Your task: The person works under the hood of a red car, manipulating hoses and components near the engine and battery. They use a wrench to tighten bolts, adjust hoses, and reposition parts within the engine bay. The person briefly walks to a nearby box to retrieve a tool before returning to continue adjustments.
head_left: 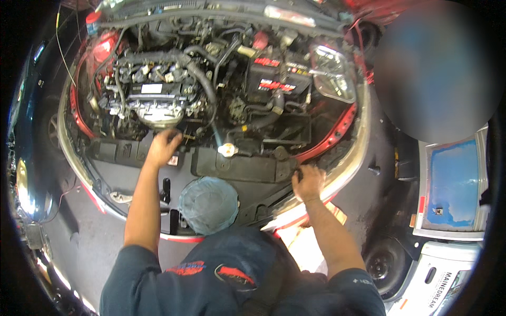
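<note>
With left fingers (164,137) curled just before engine (161,95), long axis left-to-right, right fingers (313,173) bent beside panel (237,167), cannot tell either grip.

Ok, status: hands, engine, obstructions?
Left hand at near edge of engine, grip unclear. Right hand by black front cover, right end. Maybe in the way: round blue-grey item between forearms.

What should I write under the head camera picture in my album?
Open engine bay: left hand near the engine, right hand by the long black panel.
</note>
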Demonstrator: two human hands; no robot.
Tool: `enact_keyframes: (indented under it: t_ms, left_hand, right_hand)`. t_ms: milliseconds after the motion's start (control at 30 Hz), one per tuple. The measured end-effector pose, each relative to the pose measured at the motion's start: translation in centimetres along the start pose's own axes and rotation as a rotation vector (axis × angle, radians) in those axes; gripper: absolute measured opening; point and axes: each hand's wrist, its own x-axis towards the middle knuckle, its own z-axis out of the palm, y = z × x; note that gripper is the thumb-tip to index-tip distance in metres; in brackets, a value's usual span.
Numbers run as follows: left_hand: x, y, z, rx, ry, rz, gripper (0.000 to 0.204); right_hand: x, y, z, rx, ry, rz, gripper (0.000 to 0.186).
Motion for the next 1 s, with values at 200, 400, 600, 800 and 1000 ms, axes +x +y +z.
enact_keyframes:
  t_ms: [200,400,600,800,1000]
  left_hand:
    - [-8.1,6.3,-0.5,-0.092,0.106,0.228,0.021]
    - [-16.7,8.4,-2.7,-0.091,0.149,0.261,0.018]
    - [-31.3,3.5,-1.2,-0.088,0.244,-0.026,0.025]
    - [-58.1,-12.7,10.8,-0.196,0.089,-1.078,0.046]
    - [-90.8,-17.3,26.3,-0.403,0.035,-1.693,0.054]
  right_hand:
    - [-0.4,-0.2,-0.3,-0.029,0.042,0.008,0.029]
    - [-0.8,-0.1,-0.4,0.000,0.050,-0.006,0.033]
    - [-1.6,0.6,0.3,-0.002,0.111,-0.048,0.037]
    - [-1.7,0.9,1.4,0.131,0.244,-0.200,0.026]
    - [-1.1,1.6,2.1,0.070,0.088,-0.090,0.038]
